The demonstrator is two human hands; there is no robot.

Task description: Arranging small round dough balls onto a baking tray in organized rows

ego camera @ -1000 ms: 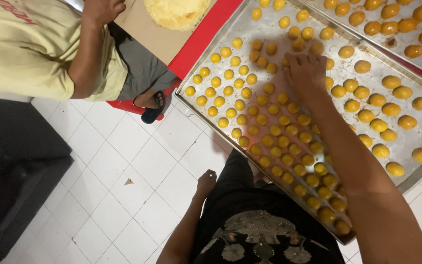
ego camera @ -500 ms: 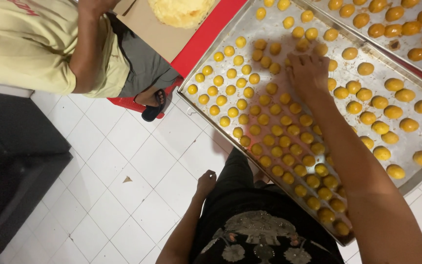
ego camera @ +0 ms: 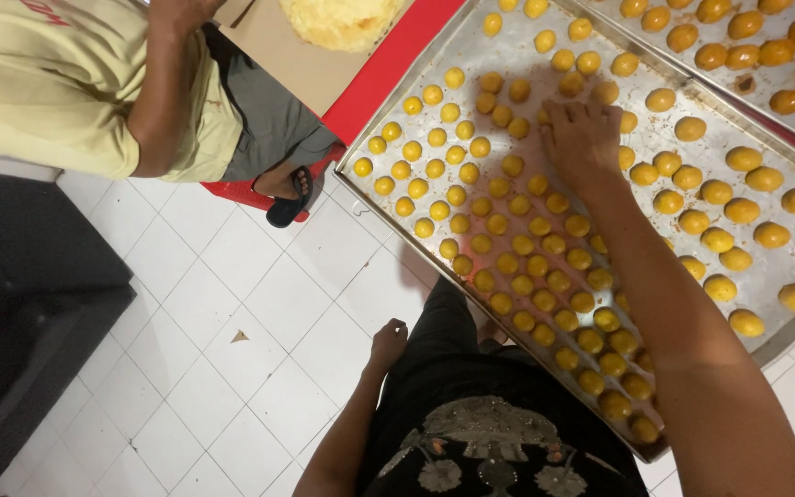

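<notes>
Grip of the right hand: fingers are laid flat and spread on the metal tray, touching the yellow dough balls near its middle; whether one is pinched cannot be told. Nothing is held by the left hand, loosely curled at the hip above the tiled floor. Neighbouring balls could be squashed or rolled out of their rows by the forearm. Risk is judged greatest where the tray corner overhangs the floor.
</notes>
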